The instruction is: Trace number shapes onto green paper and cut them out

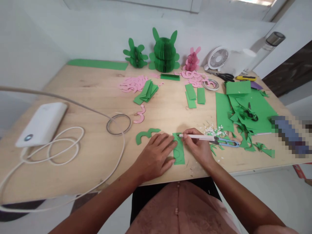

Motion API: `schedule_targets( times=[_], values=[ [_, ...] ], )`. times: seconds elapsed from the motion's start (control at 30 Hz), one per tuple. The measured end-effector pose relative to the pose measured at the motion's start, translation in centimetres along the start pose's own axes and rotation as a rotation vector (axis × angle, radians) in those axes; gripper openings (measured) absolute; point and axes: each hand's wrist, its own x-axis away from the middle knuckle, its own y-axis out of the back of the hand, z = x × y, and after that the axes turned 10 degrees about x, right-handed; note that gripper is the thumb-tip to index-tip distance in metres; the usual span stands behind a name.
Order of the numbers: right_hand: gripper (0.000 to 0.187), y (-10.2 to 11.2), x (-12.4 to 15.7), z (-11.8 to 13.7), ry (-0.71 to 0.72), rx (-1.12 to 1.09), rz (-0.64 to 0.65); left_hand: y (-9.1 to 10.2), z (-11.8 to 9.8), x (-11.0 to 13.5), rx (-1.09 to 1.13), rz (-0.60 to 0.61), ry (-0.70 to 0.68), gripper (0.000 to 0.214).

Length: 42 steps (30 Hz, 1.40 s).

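Observation:
My left hand (156, 156) lies flat with its fingers stretched, fingertips pressing the left edge of a small green paper strip (179, 157). Curved outlines are drawn on the strip. My right hand (198, 148) grips a white pen (197, 136), its tip over the strip's upper end. Just past the pen's rear end shows a blue-framed cutter-like tool (229, 142); whether it is joined to the pen I cannot tell. Beside my left fingers is a wavy green paper cutout (146, 134), with a similar pink cutout (140, 115) farther back.
Green scraps (246, 117) and sheets lie at right, near black scissors (225, 76) and a yellow cutter (246, 78). Folded green papers (147, 91) and pink cutouts (134, 84) are mid-table. Behind stand paper figures (164, 53) and a fan (218, 58). A power bank (44, 123) with cable lies left.

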Motion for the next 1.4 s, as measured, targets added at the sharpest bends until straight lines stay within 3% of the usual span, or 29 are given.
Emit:
schedule_targets(
  times=[1.4],
  values=[
    [0.012, -0.77, -0.34, 0.25, 0.037, 0.107, 0.017, 0.08, 0.08, -0.04, 0.017, 0.0, 0.002, 0.044]
  ],
)
